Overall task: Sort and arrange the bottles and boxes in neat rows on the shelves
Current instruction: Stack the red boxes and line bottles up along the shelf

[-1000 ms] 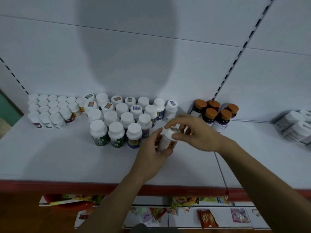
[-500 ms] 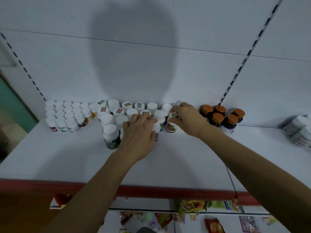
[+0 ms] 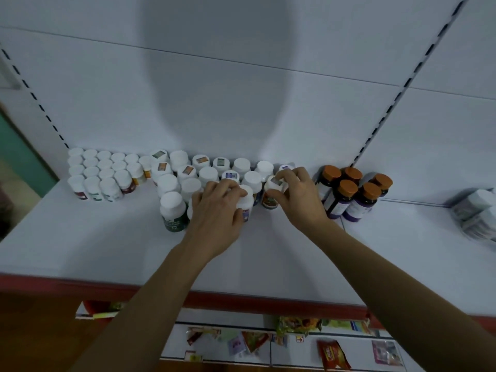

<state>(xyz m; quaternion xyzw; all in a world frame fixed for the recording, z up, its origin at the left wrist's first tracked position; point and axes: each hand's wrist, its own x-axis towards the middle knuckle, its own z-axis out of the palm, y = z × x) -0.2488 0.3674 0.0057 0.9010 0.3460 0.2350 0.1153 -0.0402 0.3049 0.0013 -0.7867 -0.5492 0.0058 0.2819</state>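
Head view: our right hand [image 3: 300, 202] pinches the upright bottle [image 3: 269, 202] from above, at the row's right end; left hand [image 3: 214, 214] covers neighbouring caps [image 3: 246, 190], grip unclear.

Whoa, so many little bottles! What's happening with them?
A person is tidying bottles on a white shelf. Their right hand pinches the cap of a brown-labelled bottle standing at the right end of the big white-capped bunch. Their left hand rests on the tops of the front bottles there. Smaller white bottles stand in neat rows on the left, and orange-capped bottles are grouped on the right.
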